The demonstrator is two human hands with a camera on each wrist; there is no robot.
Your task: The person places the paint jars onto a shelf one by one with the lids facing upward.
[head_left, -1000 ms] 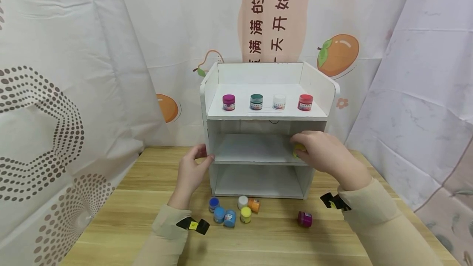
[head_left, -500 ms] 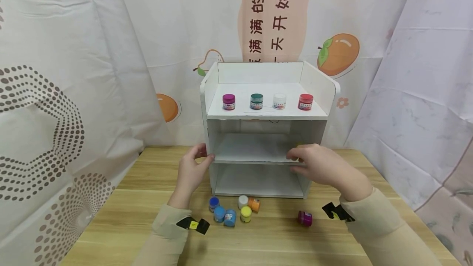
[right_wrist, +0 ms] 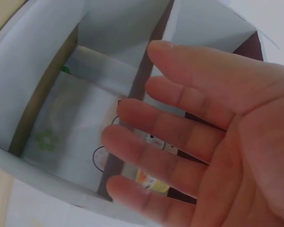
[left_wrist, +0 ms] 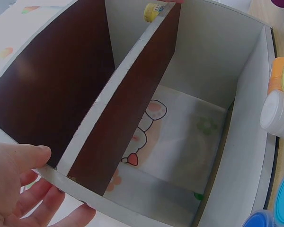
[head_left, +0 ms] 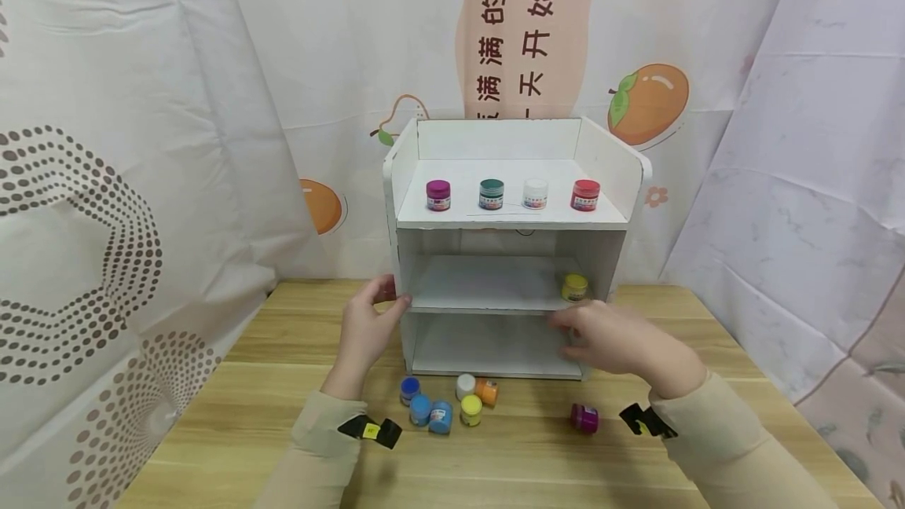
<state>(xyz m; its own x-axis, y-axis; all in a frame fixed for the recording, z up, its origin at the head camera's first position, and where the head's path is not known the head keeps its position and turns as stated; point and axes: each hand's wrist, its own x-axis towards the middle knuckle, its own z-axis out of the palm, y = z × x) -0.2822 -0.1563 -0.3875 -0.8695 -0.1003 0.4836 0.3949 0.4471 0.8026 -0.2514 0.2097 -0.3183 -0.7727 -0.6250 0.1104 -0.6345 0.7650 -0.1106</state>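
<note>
My left hand (head_left: pixel 369 324) grips the left side panel of a white shelf unit (head_left: pixel 514 225), thumb on the front edge and fingers behind it, as the left wrist view also shows. A yellow paint jar (head_left: pixel 575 287) stands upright at the right end of the middle shelf. Just in front of and below that jar is my right hand (head_left: pixel 622 342), holding nothing. In the right wrist view its fingers (right_wrist: pixel 151 123) are spread and relaxed, with the yellow jar partly hidden behind them.
Purple (head_left: pixel 438 195), green (head_left: pixel 491 195), white (head_left: pixel 535 194) and red (head_left: pixel 584 195) jars line the top shelf. On the wooden table (head_left: pixel 523 470) before the unit lie several jars, among them blue (head_left: pixel 441 417), orange (head_left: pixel 486 392) and yellow (head_left: pixel 470 410) ones. A dark purple jar (head_left: pixel 584 418) lies farther right.
My right hand has let go of the yellow paint jar on the middle shelf and drawn back downward toward me, so the jar shows fully. The left hand has stayed in place.
</note>
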